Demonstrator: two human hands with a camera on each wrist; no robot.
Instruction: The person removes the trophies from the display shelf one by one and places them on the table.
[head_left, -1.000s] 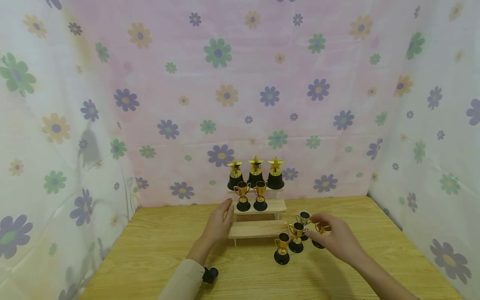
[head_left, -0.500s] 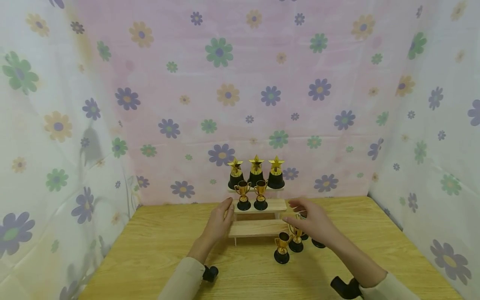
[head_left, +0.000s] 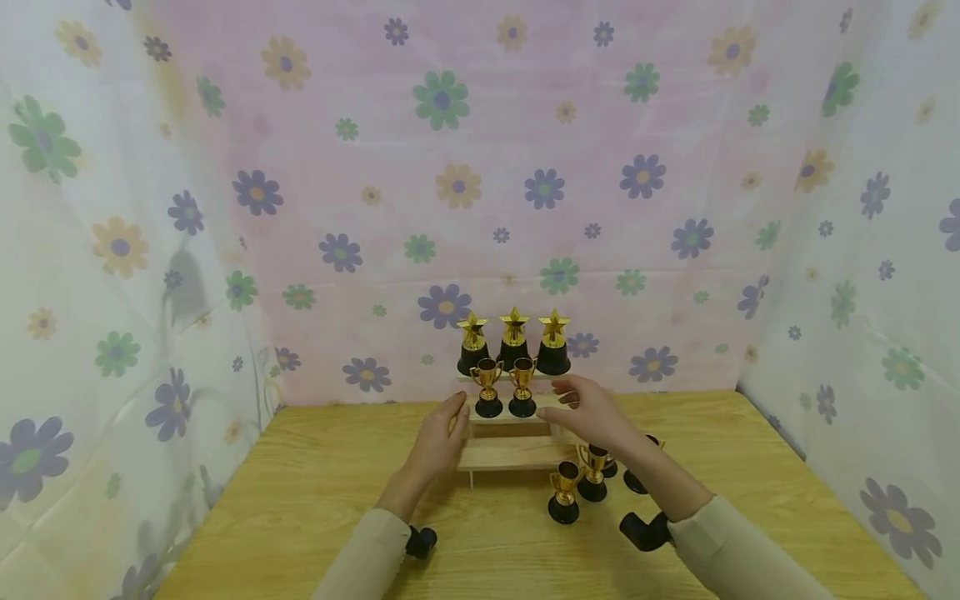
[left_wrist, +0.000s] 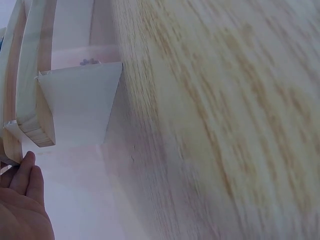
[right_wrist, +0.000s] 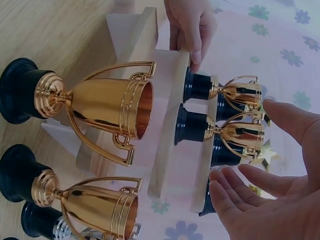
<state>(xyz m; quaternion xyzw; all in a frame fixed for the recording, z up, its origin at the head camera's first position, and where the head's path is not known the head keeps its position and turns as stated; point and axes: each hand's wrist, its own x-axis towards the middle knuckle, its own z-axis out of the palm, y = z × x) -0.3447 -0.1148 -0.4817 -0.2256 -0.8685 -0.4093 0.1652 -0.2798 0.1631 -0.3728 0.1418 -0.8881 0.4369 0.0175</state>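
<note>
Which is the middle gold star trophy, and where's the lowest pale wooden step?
Middle black-based gold star trophy [head_left: 514, 338]: head view, gold stem.
Lowest pale wooden step [head_left: 512, 453]: head view, top surface.

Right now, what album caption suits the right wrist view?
A right hand hovers by two gold cups on a wooden step.

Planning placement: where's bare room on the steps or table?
Free: bottom step; table between the left hand and left curtain, and between rightmost cup and right curtain. Right end of middle step holds no cup, but the right hand is there. Crowded: top step, under three star trophies; table by the steps' right end, four cups.
</note>
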